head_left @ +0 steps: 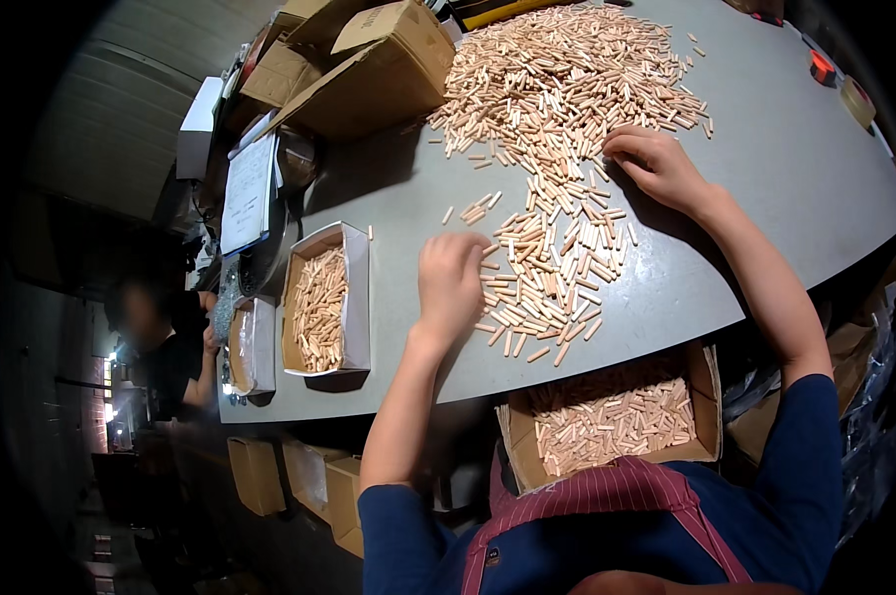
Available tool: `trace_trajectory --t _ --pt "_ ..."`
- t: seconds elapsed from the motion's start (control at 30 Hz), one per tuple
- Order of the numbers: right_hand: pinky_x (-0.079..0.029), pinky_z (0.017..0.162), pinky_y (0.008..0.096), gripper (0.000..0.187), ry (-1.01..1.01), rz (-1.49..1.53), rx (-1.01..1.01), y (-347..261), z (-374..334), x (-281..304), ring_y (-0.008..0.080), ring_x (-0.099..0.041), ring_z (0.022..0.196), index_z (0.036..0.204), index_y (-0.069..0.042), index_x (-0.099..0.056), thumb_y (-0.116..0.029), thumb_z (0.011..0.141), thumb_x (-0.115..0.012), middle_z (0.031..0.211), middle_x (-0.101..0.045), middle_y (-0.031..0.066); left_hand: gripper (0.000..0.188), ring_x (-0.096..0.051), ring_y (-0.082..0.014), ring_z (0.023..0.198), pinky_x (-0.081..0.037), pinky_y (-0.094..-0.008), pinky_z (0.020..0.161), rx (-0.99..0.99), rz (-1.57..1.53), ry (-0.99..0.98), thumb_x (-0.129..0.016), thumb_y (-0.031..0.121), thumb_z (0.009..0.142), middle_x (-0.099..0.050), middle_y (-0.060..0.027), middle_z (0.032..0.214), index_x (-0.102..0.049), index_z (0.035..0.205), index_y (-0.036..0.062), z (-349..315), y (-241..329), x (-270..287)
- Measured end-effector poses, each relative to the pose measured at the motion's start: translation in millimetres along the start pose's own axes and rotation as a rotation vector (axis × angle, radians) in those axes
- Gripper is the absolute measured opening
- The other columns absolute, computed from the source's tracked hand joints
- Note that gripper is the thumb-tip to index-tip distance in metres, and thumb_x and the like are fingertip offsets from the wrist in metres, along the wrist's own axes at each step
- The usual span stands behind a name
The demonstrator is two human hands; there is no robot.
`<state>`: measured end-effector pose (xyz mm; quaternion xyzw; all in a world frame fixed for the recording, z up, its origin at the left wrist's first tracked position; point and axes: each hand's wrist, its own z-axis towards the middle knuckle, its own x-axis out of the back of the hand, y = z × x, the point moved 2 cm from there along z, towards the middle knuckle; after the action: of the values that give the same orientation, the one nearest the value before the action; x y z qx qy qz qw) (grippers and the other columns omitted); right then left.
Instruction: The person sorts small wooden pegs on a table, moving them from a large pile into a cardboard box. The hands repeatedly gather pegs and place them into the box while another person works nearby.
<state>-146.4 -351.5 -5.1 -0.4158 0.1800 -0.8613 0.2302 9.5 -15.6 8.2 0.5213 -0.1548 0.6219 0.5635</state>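
Observation:
A big heap of short wooden dowels (567,69) covers the far part of the grey table. From it a looser spread of dowels (557,258) runs toward me. At the left edge of this spread is my left hand (451,283), fingers curled down beside the dowels; their tips are hidden. My right hand (656,167) rests at the right side of the narrow stretch, its fingers bent and drawn together against the dowels. Whether either hand grips a dowel I cannot make out. A few dowels lie apart (476,210) just beyond my left hand.
Left of my left hand stands a white box of dowels (354,297), with a smaller box (257,342) beyond it. Below the table edge, a cardboard box (708,402) holds more dowels. Cartons (398,79), a clipboard (250,193) and an orange tape measure (822,67) surround the table. Another person (175,337) sits at far left.

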Motion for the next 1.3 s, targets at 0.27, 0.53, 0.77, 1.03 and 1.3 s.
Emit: trace_trajectory --t 0.27,0.53,0.77,1.03,1.3 --pt "-0.057 0.09 0.0389 0.02 0.034 -0.014 0.025 4 -5 -3 0.0328 -0.071 0.104 0.113 0.001 -0.069 0.005 0.094 -0.064 0.115 -0.073 0.0141 0.024 -0.064 -0.0152 0.092 -0.051 -0.0295 0.083 0.414 -0.49 0.106 -0.058 -0.002 0.101 -0.071 -0.0051 0.099 -0.076 0.115 0.0029 -7 -9 2" --pt "-0.056 0.09 0.0403 0.014 0.03 0.022 -0.007 -3 -3 -1 0.0332 -0.07 0.104 0.108 0.002 -0.07 0.0 0.095 -0.064 0.113 -0.072 0.0134 0.019 -0.065 -0.0291 0.1 -0.053 -0.0397 0.089 0.127 -0.255 0.189 -0.064 0.003 0.093 -0.07 -0.0136 0.104 -0.076 0.108 0.0039 -6 1 12" --pt "-0.056 0.091 0.0407 0.017 0.002 0.034 -0.018 -4 -1 0 0.0335 -0.07 0.106 0.108 0.002 -0.069 0.002 0.092 -0.063 0.114 -0.071 0.014 0.007 -0.063 -0.0332 0.098 -0.047 -0.0436 0.089 -0.031 0.082 0.067 -0.075 0.014 0.09 -0.07 -0.0108 0.097 -0.074 0.094 0.0081 0 12 4" --pt "-0.057 0.089 0.0347 0.035 0.032 -0.047 -0.024 1 -4 5 0.0256 -0.071 0.096 0.122 -0.001 -0.068 0.009 0.089 -0.062 0.124 -0.071 0.0123 0.01 -0.062 -0.0345 0.106 -0.046 -0.0459 0.093 0.196 0.288 0.388 -0.064 0.01 0.099 -0.07 -0.0129 0.103 -0.071 0.104 0.0043 -8 -5 95" --pt "-0.057 0.087 0.0321 0.04 0.044 0.062 -0.056 -2 -2 -7 0.0198 -0.07 0.09 0.128 -0.002 -0.067 0.009 0.09 -0.06 0.13 -0.069 0.0113 0.039 -0.059 -0.0391 0.125 -0.043 -0.0497 0.108 0.19 0.651 0.367 -0.06 0.009 0.1 -0.065 -0.0203 0.133 -0.062 0.138 0.0004 -69 -39 127"
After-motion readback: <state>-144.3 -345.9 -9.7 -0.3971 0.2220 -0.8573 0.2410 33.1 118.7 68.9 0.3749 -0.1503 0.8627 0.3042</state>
